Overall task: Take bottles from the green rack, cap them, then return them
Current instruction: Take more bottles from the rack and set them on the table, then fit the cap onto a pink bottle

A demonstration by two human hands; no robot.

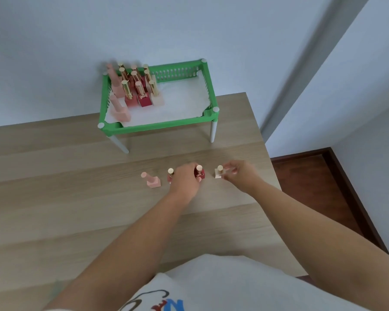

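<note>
A green rack point(157, 127) on white legs stands at the table's far edge. Several capped bottles point(139, 90) fill its left side. In front of it a row of small bottles stands on the table. A pale pink bottle point(152, 181) is at the left end. Beside it a red bottle with a gold cap point(170, 174) is partly hidden by my left hand point(184, 180). My left hand grips the dark red bottle point(200, 172). My right hand point(238, 175) pinches the white bottle with a gold cap point(219, 172).
The wooden table point(76, 198) ends just right of my right hand, with dark red floor point(312, 187) below. A pale wall stands behind the rack. The right half of the rack holds only a white liner point(182, 104).
</note>
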